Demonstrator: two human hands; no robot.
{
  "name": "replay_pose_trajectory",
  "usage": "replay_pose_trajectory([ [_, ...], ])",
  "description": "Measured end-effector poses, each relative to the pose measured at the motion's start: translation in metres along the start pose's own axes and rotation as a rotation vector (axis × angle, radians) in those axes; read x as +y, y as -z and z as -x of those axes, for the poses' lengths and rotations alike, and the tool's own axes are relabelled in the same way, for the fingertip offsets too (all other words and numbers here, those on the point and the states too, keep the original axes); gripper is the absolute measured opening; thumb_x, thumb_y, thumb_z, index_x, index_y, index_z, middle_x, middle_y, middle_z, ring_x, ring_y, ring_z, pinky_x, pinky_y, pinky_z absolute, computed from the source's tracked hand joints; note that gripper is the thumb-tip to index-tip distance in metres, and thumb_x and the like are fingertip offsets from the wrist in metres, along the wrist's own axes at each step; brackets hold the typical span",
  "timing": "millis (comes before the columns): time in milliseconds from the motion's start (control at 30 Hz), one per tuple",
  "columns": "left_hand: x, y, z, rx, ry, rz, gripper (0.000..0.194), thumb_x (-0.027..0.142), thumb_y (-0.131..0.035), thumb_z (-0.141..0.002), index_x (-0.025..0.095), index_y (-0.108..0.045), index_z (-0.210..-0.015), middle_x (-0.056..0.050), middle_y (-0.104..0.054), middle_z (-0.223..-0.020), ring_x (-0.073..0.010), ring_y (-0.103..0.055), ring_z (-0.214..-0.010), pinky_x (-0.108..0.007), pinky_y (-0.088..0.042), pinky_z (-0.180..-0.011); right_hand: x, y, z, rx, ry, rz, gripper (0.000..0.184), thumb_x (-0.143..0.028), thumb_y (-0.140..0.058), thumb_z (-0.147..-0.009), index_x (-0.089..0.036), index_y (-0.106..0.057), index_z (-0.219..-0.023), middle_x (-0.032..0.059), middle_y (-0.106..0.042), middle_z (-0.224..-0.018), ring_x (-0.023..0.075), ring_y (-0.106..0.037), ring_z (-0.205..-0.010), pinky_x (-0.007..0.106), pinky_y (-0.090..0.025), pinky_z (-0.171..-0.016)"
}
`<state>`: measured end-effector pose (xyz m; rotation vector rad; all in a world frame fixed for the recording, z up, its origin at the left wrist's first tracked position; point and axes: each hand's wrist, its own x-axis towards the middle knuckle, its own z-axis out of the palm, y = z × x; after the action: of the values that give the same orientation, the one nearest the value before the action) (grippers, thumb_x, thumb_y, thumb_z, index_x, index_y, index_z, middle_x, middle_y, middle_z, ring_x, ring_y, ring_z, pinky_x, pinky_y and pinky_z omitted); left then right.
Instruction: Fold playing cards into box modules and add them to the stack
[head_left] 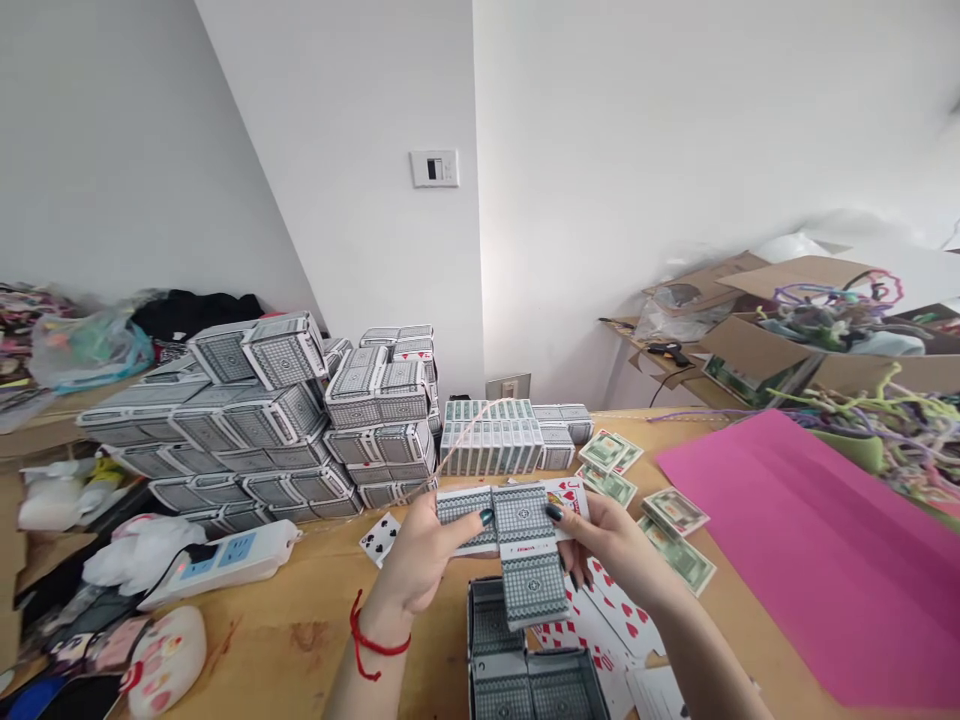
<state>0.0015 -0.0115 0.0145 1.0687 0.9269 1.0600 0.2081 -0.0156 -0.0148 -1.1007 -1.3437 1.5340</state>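
Playing cards (525, 515) with grey-green patterned backs are held between my two hands, set edge to edge, with one flap hanging down. My left hand (421, 548) grips their left end, thumb on top. At the right end my right hand (611, 540) pinches them, its thumb near a jack of hearts (574, 490) that faces up. Right below stands an open box built of cards (489, 655), partly cut off by the frame's bottom edge. Loose heart cards (619, 610) lie face up under my right hand.
Stacked card blocks (281, 410) rise at the back left. A power strip (232, 562) lies on the left. Green cards (675, 555) and a pink sheet (787, 560) are on the right. Beyond stand a cardboard box (802, 370) and a glue gun (667, 350).
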Motion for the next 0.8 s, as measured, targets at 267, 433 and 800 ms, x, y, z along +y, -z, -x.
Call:
replay_pose_trajectory([
  [267,-0.012,0.000,-0.006,0.078,-0.019,-0.081,0.031,0.020,-0.068,-0.066,0.012,-0.066,-0.097,-0.010,-0.070,-0.096,-0.0247,-0.062,-0.093,-0.036,-0.046,-0.085,0.003,0.008,-0.003,0.095,0.049,0.046,0.036,-0.050,-0.054,-0.077,-0.017,-0.048,-0.065,-0.0020,-0.058,-0.053,0.0091,-0.053,-0.036,0.020,-0.039,-0.034],
  [433,-0.019,-0.003,-0.007,0.093,-0.034,-0.124,0.032,0.020,-0.067,-0.067,0.013,-0.067,-0.098,-0.009,-0.069,-0.099,-0.0245,-0.061,-0.095,-0.034,-0.046,-0.085,0.005,0.009,-0.004,0.117,0.043,0.089,0.039,-0.050,-0.053,-0.078,-0.018,-0.045,-0.057,-0.0053,-0.050,-0.043,0.0055,-0.043,-0.028,0.017,-0.027,-0.029],
  [800,-0.019,0.000,-0.005,0.105,-0.002,-0.165,0.029,0.018,-0.064,-0.070,0.016,-0.065,-0.099,-0.006,-0.071,-0.092,-0.0196,-0.064,-0.084,-0.029,-0.048,-0.078,0.005,0.003,-0.002,0.045,0.016,0.136,0.040,-0.049,-0.045,-0.084,-0.018,-0.043,-0.059,-0.0067,-0.045,-0.042,0.0033,-0.035,-0.028,0.018,-0.021,-0.033],
])
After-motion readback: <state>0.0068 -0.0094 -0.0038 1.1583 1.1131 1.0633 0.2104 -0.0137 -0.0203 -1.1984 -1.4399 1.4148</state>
